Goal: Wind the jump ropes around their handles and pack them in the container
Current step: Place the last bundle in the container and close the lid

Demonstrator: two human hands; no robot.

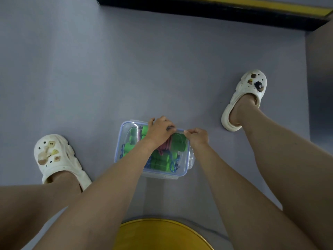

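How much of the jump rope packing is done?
Nearly all. Done: the ropes with green handles lie wound inside the clear container. In hand: the left hand and right hand grip the lid at its far edge. Left: snapping the side latch, which looks unfastened.

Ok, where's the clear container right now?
Head view, centre: the clear container sits on the grey floor between the left clog and the right clog, with the left hand and the right hand gripping its far edge.
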